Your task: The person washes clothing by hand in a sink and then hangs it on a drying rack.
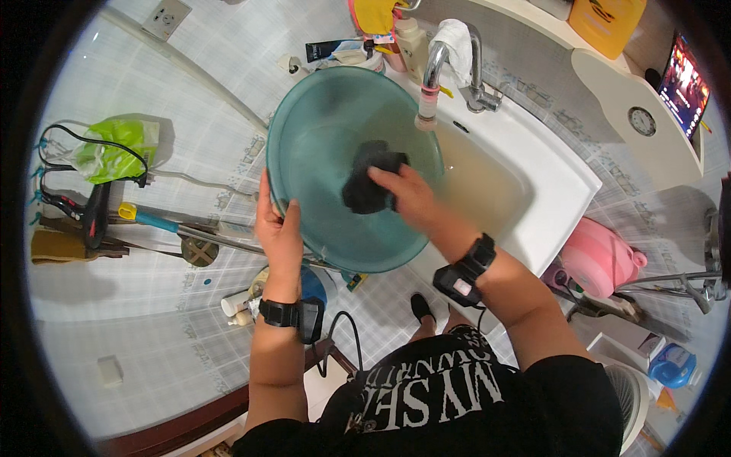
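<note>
A green plastic basin [320,228] is tilted over the left part of the white sink [562,177]. On its left rim my left hand [280,228] has a grip, with the thumb inside. My right hand [408,191] holds a dark cloth [368,183] against the basin's inner surface; the cloth and fingers are slightly blurred. Cloudy, brownish water [485,177] stands in the sink, right of the basin. Over the sink hangs the tap spout [427,108], close to the basin's right rim, and a white cloth [457,48] is draped on the tap.
Bottles [411,43] and a black tube [325,50] crowd the sink's back left corner. A hair dryer [94,214] and a green plastic bag [117,148] hang on the left wall. At right is a pink basin [599,257]. A lit screen [685,85] rests on the shelf.
</note>
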Action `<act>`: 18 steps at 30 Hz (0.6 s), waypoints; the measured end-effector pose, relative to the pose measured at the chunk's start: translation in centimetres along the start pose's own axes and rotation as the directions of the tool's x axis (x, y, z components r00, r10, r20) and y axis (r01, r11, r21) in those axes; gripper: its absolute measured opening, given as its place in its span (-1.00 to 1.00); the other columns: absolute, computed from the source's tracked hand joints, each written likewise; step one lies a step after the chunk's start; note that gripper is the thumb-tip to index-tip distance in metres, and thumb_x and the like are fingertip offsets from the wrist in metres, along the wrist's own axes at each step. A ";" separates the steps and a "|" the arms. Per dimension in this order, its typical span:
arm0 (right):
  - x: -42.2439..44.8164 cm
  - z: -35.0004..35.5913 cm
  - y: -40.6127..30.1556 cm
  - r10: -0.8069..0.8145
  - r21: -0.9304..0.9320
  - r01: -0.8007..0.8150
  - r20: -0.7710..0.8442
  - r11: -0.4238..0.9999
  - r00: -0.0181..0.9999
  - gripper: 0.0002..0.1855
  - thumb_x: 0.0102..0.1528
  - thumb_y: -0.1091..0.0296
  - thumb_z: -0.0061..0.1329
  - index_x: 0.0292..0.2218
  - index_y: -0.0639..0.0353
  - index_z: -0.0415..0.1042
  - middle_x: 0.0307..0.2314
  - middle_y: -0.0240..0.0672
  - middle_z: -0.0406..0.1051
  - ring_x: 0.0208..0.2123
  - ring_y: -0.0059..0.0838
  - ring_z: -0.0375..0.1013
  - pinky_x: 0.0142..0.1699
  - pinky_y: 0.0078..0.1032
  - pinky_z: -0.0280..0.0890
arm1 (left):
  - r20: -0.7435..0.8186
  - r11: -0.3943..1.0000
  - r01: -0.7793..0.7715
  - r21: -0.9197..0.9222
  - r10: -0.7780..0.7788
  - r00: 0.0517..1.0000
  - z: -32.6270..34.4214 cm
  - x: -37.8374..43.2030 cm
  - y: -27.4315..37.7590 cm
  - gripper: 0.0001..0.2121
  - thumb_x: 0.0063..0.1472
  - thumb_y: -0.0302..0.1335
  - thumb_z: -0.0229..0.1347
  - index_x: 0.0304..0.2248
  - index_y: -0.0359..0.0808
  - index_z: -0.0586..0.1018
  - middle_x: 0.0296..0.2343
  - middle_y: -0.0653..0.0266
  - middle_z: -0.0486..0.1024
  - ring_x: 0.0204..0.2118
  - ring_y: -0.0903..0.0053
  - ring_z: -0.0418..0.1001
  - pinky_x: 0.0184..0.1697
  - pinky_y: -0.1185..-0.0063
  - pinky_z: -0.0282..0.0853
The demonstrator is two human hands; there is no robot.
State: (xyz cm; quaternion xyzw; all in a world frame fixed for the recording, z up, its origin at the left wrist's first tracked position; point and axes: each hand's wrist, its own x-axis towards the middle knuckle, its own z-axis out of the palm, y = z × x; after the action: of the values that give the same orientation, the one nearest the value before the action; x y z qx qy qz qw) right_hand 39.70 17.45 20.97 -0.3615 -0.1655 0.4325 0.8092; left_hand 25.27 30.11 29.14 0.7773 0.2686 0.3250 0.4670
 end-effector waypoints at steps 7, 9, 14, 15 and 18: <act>1.1 8.3 0.4 -0.077 0.003 0.079 0.272 0.997 0.959 -0.63 0.13 0.08 -0.17 -0.26 0.25 0.35 -0.39 -0.46 0.34 -0.32 -0.66 0.27 -0.19 -0.63 0.19 | -0.036 0.988 -0.126 -0.093 0.123 0.992 0.5 1.4 -1.7 -0.60 0.28 -0.44 -0.24 0.07 -0.42 0.15 -0.07 0.15 0.28 -0.10 0.56 0.29 -0.05 0.66 0.20; 1.0 8.4 1.7 -0.099 -0.115 0.139 0.296 0.984 0.950 -0.63 0.12 0.09 -0.15 -0.27 0.28 0.35 -0.40 -0.42 0.36 -0.34 -0.63 0.27 -0.21 -0.61 0.20 | -0.039 0.939 -0.070 -0.336 0.061 0.997 0.9 1.6 -1.9 -0.59 0.29 -0.41 -0.23 0.07 -0.45 0.15 -0.03 0.12 0.23 -0.05 0.52 0.26 0.00 0.61 0.17; 0.1 5.4 4.8 -0.001 -0.550 0.257 0.423 0.795 0.906 -0.61 0.04 0.12 -0.08 -0.31 0.36 0.34 -0.51 -0.13 0.35 -0.42 -0.40 0.31 -0.30 -0.48 0.21 | -0.075 0.989 -0.048 -0.139 0.038 0.996 0.8 1.8 -2.7 -0.61 0.27 -0.43 -0.18 0.04 -0.46 0.19 -0.08 0.15 0.29 -0.10 0.58 0.28 -0.04 0.65 0.18; -0.4 4.6 5.2 0.052 -0.648 0.276 0.439 0.710 0.897 -0.61 0.03 0.13 -0.08 -0.32 0.37 0.33 -0.53 -0.08 0.34 -0.44 -0.33 0.32 -0.32 -0.45 0.21 | -0.106 0.997 -0.034 -0.064 0.027 0.994 0.7 1.8 -2.7 -0.62 0.27 -0.43 -0.18 0.04 -0.45 0.21 -0.09 0.16 0.31 -0.11 0.59 0.29 -0.05 0.66 0.19; -3.0 2.3 5.1 -0.048 -0.639 0.401 0.495 0.657 0.868 -0.62 0.01 0.13 -0.07 -0.42 0.38 0.33 -0.58 0.02 0.30 -0.46 -0.11 0.30 -0.35 -0.38 0.19 | -0.161 0.997 0.007 0.079 0.006 0.987 0.4 1.7 -2.6 -0.64 0.27 -0.44 -0.19 0.02 -0.44 0.24 -0.12 0.19 0.34 -0.14 0.61 0.30 -0.07 0.66 0.20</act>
State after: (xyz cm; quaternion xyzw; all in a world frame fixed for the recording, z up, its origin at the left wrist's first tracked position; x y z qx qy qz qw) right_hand 33.67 17.91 18.95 -0.5201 -0.5436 0.2943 0.5894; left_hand 26.33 32.18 27.08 0.7664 0.3184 0.3756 0.4126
